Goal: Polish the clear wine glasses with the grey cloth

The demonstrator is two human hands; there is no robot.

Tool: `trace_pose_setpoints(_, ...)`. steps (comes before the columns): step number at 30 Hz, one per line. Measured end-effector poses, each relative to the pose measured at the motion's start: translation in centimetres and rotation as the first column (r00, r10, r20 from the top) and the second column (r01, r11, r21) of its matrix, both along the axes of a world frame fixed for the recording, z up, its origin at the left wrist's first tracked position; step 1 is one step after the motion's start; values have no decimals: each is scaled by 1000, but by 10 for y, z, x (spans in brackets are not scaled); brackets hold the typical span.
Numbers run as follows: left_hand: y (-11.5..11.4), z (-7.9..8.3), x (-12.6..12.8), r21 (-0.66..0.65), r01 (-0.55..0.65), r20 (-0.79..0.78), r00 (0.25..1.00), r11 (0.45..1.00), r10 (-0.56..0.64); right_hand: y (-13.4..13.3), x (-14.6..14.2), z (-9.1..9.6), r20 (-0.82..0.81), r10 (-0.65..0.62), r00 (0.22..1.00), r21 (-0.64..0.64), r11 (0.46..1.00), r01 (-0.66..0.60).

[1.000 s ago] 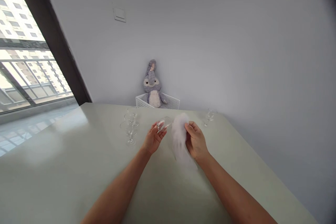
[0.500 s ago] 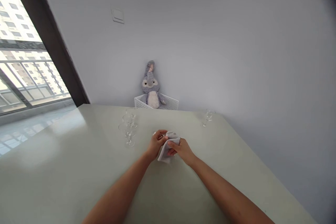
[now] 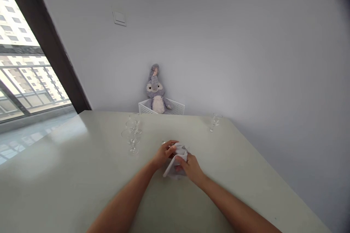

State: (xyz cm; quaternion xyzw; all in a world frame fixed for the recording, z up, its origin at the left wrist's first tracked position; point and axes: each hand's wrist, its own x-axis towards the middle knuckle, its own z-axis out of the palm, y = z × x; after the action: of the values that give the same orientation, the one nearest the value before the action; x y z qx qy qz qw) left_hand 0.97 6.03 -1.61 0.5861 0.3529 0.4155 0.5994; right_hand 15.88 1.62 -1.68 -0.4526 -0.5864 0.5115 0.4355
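My left hand [image 3: 164, 154] is closed around a clear glass [image 3: 163, 142], mostly hidden by the fingers; only a small shiny piece shows past them at the left. A light grey cloth [image 3: 172, 169] is gripped in my right hand [image 3: 191, 167], thumb on top. The cloth's upper part is bunched against the glass, and a folded edge hangs down between my hands. Several clear stemmed glasses [image 3: 133, 140] stand close together on the table, left of my hands. Another stemmed glass [image 3: 215, 121] is by itself toward the back right.
The pale, glossy table [image 3: 82, 174] reaches to the wall. Behind its far edge a grey plush toy [image 3: 158, 91] sits in a white perforated basket [image 3: 177, 108]. On the left is a dark-framed window [image 3: 51, 32], with a railing outside.
Both hands, with the cloth and glass, are slightly lower in the picture. The cloth is bunched differently, with its upper part pressed in more. The camera view has shifted a little.
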Motion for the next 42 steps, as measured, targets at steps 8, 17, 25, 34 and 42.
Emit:
trace_pose_setpoints(8, -1, -4, -2, -1, 106, 46, 993, 994, -106, 13, 6, -10, -358, -80, 930, -248, 969, -12)
trace_pose_setpoints(17, 1, -7, -3, -79, -58, -46, 997, 995, 55, -7, 2, -15, -121, 12, 993, 10, 1000, -11)
trace_pose_setpoints(25, -8, 3, 5, 11, 102, 119, 988, 995, -103, 7, 9, -2, -597, -163, 786, -301, 953, -31)
trace_pose_setpoints(34, -10, 8, 3, 122, -14, -336, 940, 992, 55, -4, 10, -7, 82, -135, 987, 120, 985, 125)
trace_pose_setpoints(42, -21, 41, -5, 845, 165, -491, 617, 509, 615, 12, 14, 6, -574, -273, 772, -331, 940, 87)
